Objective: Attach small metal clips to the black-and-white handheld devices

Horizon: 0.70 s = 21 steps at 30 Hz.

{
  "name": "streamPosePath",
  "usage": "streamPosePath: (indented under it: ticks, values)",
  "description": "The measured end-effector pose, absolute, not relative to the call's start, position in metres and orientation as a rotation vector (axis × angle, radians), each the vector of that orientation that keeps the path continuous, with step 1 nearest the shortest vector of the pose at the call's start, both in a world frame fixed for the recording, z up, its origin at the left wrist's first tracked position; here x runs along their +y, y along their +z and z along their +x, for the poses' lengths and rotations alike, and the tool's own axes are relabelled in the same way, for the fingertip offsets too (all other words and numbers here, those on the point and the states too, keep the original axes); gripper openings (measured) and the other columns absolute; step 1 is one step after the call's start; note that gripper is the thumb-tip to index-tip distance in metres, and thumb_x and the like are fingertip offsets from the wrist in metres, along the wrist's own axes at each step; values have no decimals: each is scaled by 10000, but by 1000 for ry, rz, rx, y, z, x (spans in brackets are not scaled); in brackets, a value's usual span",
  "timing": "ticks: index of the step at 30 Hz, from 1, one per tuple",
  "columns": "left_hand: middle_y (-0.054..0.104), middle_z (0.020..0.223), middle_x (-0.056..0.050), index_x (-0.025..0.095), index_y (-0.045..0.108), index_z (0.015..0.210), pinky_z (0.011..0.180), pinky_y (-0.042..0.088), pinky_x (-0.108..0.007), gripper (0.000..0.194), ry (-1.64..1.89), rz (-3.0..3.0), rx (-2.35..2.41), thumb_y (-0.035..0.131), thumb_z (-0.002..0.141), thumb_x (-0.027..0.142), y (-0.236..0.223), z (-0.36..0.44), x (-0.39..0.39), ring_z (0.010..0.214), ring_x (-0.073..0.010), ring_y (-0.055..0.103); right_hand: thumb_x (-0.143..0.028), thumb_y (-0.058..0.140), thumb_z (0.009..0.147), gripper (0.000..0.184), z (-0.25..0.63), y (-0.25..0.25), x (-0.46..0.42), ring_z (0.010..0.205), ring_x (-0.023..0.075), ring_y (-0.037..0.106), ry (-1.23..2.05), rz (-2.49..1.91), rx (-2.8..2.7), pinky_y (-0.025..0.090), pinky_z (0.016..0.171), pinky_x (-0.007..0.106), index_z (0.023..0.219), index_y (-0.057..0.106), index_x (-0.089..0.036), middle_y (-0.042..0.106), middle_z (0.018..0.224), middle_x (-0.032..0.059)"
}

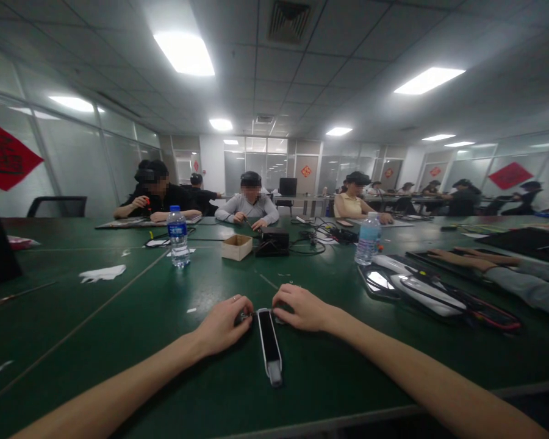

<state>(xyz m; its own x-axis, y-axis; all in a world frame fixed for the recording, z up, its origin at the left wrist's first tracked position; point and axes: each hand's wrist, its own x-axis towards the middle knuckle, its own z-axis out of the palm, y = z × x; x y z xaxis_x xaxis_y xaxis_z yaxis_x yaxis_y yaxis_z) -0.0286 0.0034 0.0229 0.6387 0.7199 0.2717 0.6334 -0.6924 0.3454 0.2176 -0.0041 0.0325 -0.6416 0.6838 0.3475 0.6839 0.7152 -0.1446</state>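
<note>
A long, narrow device [269,338] with a dark face, a pale rim and a grey end lies flat on the green table [174,390], its grey end towards me. Beside its far end on the left is my left hand [224,323], fingers curled and thumb drawn in, closed around something small that I cannot make out. Opposite it, my right hand [304,308] rests at the right of the same end. Its fingers are bent down and closed too, and they hide whatever lies under them. Both wrists are low over the tabletop.
Water bottles stand left [178,238] and right [368,238]. Between them are an open cardboard box [236,247], a black box-like object [272,242] and tangled cables [322,235]. White-and-black devices [425,292] lie right, near another person's arms [507,268]. A white glove-like cloth [102,273] lies left.
</note>
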Motion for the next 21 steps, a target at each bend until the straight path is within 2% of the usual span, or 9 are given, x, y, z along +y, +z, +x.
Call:
streamPosePath:
  ticks: [12, 21]
  values:
    - [640, 872, -22, 184, 590, 960, 663, 449, -273, 135, 615, 2484, 1160, 527, 857, 244, 26, -29, 4, 768, -176, 588, -184, 567, 915, 144, 216, 34, -5, 937, 187, 604, 225, -992, -2567, 511, 826, 326, 1034, 639, -147, 652, 1012, 78]
    - [671, 825, -6, 184, 629, 948, 666, 451, -279, 179, 631, 2369, 1144, 569, 839, 313, 26, -31, 7, 729, -180, 601, -198, 588, 915, 168, 218, 31, -2, 950, 194, 608, 257, -1028, -2551, 507, 843, 334, 1062, 642, -135, 659, 1024, 83]
